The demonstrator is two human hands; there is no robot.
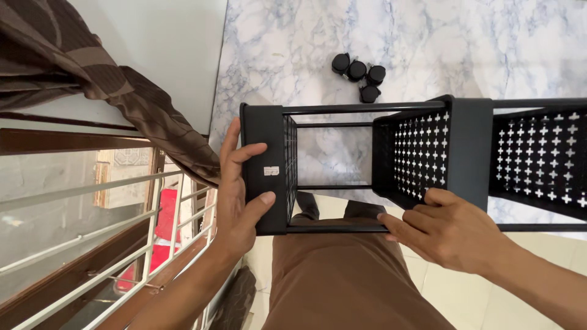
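Marble-pattern floor [428,36] carries four black caster wheels [359,74], clustered, touching; plain cream tiles [446,293] nearer person.

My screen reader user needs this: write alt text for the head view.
Two bare hands hold a black metal tiered rack with cross-shaped perforations lying sideways: left hand on its end panel, right hand on a thin rail. Four black caster wheels lie on the marble-patterned surface.
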